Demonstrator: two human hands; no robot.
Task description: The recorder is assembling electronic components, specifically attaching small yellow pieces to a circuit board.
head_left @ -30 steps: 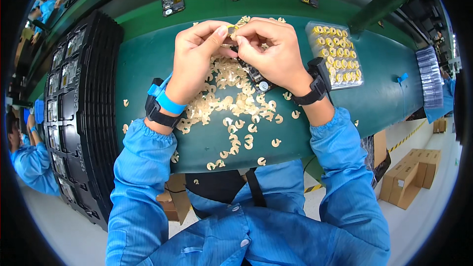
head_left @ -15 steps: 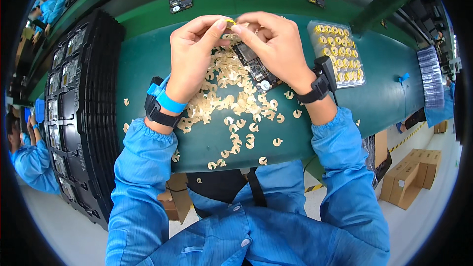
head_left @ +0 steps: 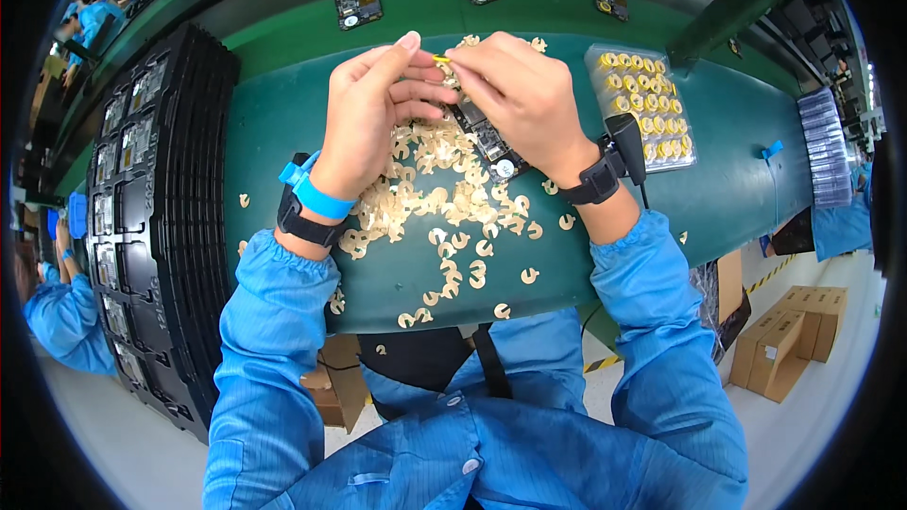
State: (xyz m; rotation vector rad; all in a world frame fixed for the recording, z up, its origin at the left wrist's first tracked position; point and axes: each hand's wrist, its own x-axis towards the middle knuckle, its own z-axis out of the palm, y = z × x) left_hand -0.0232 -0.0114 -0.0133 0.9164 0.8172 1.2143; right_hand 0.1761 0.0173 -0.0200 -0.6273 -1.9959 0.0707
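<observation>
Between my right hand's (head_left: 534, 99) thumb and index finger is a small yellow-edged round part (head_left: 440, 59), seen nearly edge-on. My left hand (head_left: 368, 109) is beside it, thumb raised and fingers spread; its index fingertip reaches close to the part, and I cannot tell if they touch. Under both hands lies a heap of cream C-shaped pieces (head_left: 444, 194), spread over the green mat. A dark circuit board (head_left: 489, 144) with a white round sticker rests among them, partly hidden by my right hand.
To the right, a clear tray (head_left: 667, 166) holds rows of yellow-edged round parts. Several circuit boards (head_left: 357, 2) lie on the green ledge at the back. Stacked black trays (head_left: 194, 227) stand at the left edge. Clear stacked trays (head_left: 825, 151) are far right. Cardboard boxes (head_left: 789, 335) sit on the floor.
My left thumb has lifted off the yellow-edged part and its fingers have spread. The right hand keeps the part pinched, turned more edge-on and slightly lower in view.
</observation>
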